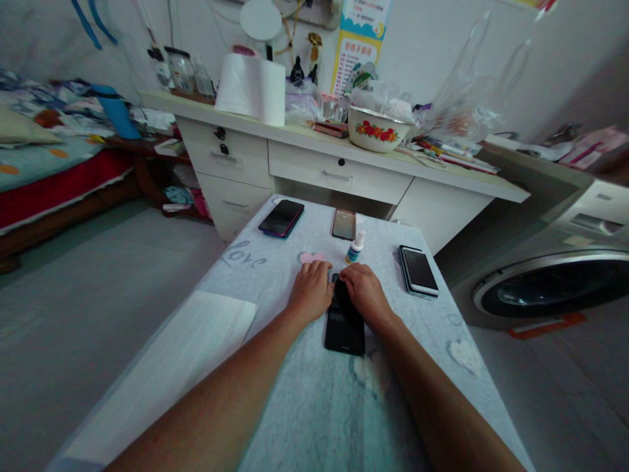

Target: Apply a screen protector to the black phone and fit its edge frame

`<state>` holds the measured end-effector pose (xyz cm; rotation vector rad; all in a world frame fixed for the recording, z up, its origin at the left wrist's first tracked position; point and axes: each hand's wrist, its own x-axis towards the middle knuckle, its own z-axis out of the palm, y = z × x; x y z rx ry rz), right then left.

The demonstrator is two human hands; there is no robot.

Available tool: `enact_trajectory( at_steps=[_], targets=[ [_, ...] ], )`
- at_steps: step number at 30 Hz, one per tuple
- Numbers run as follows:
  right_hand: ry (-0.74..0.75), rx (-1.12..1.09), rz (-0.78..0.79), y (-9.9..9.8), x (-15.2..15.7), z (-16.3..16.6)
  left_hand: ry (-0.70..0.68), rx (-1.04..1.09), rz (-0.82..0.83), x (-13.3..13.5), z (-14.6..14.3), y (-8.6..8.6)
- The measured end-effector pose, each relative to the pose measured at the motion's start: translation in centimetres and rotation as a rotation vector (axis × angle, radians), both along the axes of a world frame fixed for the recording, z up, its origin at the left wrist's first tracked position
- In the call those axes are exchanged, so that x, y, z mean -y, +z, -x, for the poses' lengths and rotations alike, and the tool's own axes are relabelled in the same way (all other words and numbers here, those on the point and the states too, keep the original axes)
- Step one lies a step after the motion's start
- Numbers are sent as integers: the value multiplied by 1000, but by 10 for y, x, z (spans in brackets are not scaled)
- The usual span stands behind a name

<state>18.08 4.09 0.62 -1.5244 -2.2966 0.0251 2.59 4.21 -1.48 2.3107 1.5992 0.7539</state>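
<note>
A black smartphone lies flat, screen up, on the cloth-covered table. My left hand is closed at its upper left edge, fingers curled together. At the upper right corner, my right hand is closed too, its bent fingers on the phone's top end and covering part of the screen. Just beyond my right hand stands a small bottle with a white cap. Behind it lies a phone case or phone with a brownish face. The fingertips are partly hidden, so I cannot make out anything small between them.
Stacked dark phones lie at the far left of the table, and a white-framed phone tops another stack at right. A pale sheet covers the left side. Beyond are a white desk and a washing machine.
</note>
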Motion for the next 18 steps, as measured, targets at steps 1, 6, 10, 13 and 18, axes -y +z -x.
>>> enact_trajectory(
  at_steps=[1, 6, 10, 13, 18],
  targets=[
    [15, 3, -3, 0, -1, 2, 2, 1, 0, 0, 0, 0],
    [49, 5, -10, -1, -7, 12, 0, 9, -12, -1, 0, -3],
    [68, 44, 14, -1, -9, 10, -6, 4, -18, -1, 0, -2],
    [42, 43, 45, 2, -8, 5, -4, -10, -5, 0, 0, 0],
    [-20, 35, 89, 8, -3, -3, -14, -25, 7, 0, 0, 1]
  ],
)
